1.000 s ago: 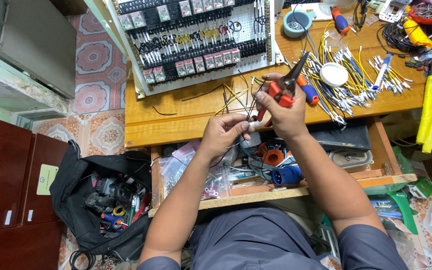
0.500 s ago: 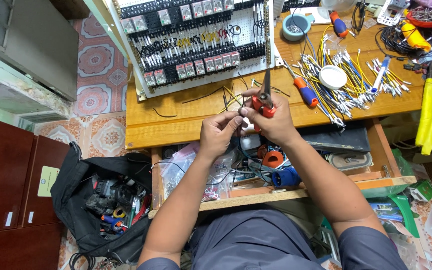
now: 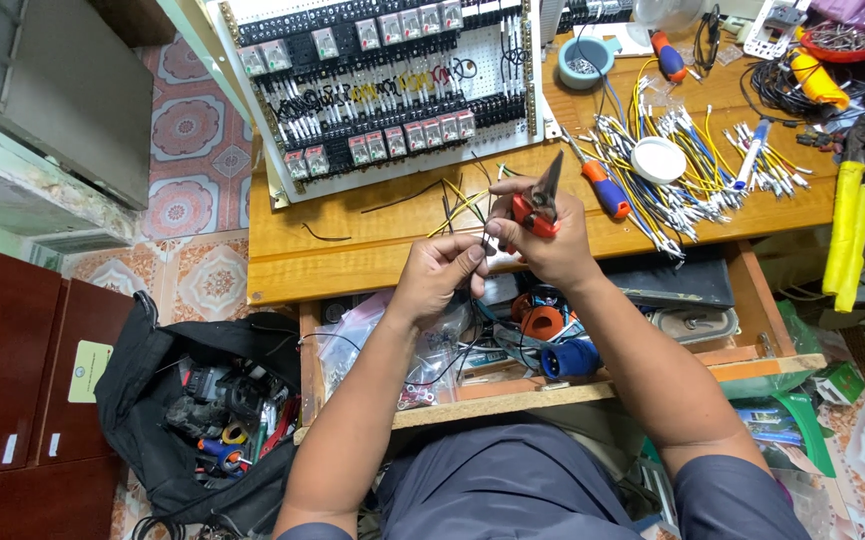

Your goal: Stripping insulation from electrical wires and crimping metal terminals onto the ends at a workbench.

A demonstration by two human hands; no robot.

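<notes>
Right hand (image 3: 552,245) leads here, closed round the red handles of the pliers (image 3: 542,200), whose dark nose now points straight up toward the relay panel (image 3: 382,90). A second ago that nose was tilted off to the right over the front edge of the workbench (image 3: 352,250), so the tool has swung upright and drawn in close. Left hand (image 3: 442,275) has come in to meet it, fingertips pinched shut on a thin dark wire end (image 3: 487,243), touching the right thumb. Both hands sit together just over the front edge of the bench, above the open drawer (image 3: 512,340). My read: the wire end is being lined up at the pliers. The orange-handled screwdriver (image 3: 602,185) lies untouched just right of the hands, beside the heap of cut wires (image 3: 692,150).
</notes>
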